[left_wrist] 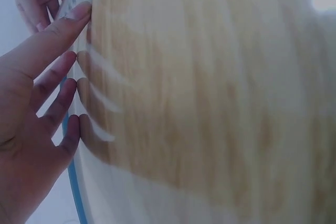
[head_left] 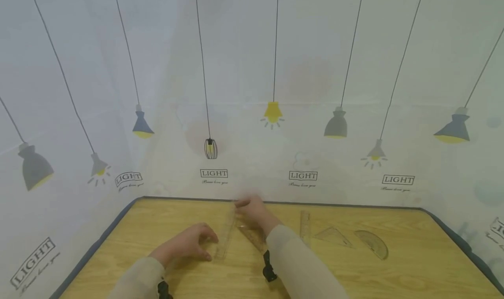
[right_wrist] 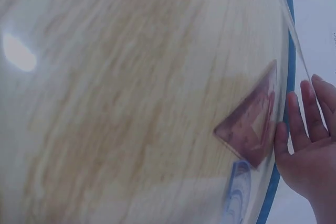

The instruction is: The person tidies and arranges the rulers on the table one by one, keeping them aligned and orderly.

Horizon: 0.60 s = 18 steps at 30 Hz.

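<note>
Both hands (head_left: 220, 233) hold a long clear plastic ruler (head_left: 226, 235) over woodgrain table (head_left: 413, 264).

The word "LIGHT" stands in small boxes on the wall covering (head_left: 252, 71), printed several times beneath the drawn hanging lamps, each with a line of script under it too small to read; the rulers' markings are blurred

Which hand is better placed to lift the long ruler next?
Probably the right hand: it already grips the ruler's far end. The left hand only rests straight fingers by its near end.
</note>
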Each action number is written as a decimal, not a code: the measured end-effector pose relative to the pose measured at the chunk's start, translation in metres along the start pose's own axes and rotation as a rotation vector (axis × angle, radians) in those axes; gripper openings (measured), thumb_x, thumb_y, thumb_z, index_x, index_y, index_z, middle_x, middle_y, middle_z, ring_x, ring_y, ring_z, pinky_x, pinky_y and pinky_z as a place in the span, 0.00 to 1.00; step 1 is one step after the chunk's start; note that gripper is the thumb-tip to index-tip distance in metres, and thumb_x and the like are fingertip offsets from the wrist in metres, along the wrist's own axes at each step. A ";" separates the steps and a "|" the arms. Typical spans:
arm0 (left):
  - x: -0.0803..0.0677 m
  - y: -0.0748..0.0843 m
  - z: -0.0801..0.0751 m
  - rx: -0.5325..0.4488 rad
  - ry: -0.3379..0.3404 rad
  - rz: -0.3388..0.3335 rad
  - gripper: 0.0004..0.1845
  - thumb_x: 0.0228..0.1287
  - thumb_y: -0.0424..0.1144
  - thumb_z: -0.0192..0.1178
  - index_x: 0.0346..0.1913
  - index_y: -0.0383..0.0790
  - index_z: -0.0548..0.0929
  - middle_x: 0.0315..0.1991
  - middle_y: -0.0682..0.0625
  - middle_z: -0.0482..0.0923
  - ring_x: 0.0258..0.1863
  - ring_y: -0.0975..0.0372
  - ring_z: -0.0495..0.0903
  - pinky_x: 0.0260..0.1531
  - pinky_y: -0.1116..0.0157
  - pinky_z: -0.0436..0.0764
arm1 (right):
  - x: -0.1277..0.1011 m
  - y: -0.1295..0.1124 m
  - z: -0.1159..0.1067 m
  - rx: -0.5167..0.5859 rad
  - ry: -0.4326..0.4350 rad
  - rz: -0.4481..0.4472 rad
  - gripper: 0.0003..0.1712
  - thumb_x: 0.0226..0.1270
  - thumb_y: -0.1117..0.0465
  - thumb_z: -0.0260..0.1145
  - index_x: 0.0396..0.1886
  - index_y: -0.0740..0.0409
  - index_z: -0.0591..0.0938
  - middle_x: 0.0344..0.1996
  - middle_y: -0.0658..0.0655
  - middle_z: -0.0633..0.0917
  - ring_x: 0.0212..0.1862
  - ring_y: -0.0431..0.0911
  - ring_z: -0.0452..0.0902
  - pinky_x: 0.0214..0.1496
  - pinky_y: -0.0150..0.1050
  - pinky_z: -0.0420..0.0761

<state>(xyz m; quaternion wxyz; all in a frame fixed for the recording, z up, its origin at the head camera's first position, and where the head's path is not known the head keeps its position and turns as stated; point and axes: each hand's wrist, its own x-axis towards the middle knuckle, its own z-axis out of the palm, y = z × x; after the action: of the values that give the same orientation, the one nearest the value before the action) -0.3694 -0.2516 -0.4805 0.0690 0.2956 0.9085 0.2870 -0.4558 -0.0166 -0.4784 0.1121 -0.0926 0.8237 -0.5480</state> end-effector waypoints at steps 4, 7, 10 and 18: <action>0.001 0.002 0.002 -0.033 0.003 -0.021 0.23 0.41 0.39 0.78 0.44 0.46 0.84 0.46 0.56 0.79 0.51 0.54 0.75 0.57 0.48 0.71 | -0.002 -0.004 0.001 0.012 -0.013 -0.050 0.13 0.59 0.64 0.71 0.45 0.59 0.86 0.41 0.54 0.85 0.46 0.50 0.78 0.54 0.49 0.77; 0.000 0.005 0.003 -0.074 -0.001 -0.058 0.23 0.41 0.39 0.78 0.45 0.47 0.83 0.46 0.57 0.79 0.52 0.53 0.75 0.58 0.47 0.69 | -0.003 -0.008 0.002 0.019 -0.020 -0.075 0.13 0.59 0.64 0.72 0.44 0.59 0.86 0.39 0.53 0.85 0.44 0.48 0.80 0.54 0.49 0.77; 0.001 0.009 0.003 -0.117 -0.002 -0.071 0.24 0.42 0.39 0.78 0.46 0.47 0.82 0.45 0.57 0.79 0.51 0.54 0.76 0.58 0.47 0.69 | -0.005 -0.011 0.005 0.075 -0.027 -0.078 0.14 0.59 0.65 0.71 0.45 0.61 0.85 0.39 0.54 0.85 0.42 0.47 0.81 0.52 0.46 0.78; 0.002 0.013 0.005 -0.156 0.018 -0.030 0.21 0.45 0.38 0.77 0.44 0.44 0.82 0.41 0.58 0.81 0.46 0.57 0.78 0.53 0.50 0.74 | -0.018 -0.020 0.010 0.243 -0.041 -0.010 0.15 0.59 0.70 0.67 0.48 0.65 0.82 0.40 0.58 0.83 0.37 0.50 0.82 0.46 0.45 0.82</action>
<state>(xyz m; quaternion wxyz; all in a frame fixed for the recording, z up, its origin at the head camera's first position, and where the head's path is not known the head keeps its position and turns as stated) -0.3633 -0.2391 -0.4767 0.0880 0.2733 0.8883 0.3585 -0.4355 -0.0277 -0.4620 0.1365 -0.0935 0.7483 -0.6423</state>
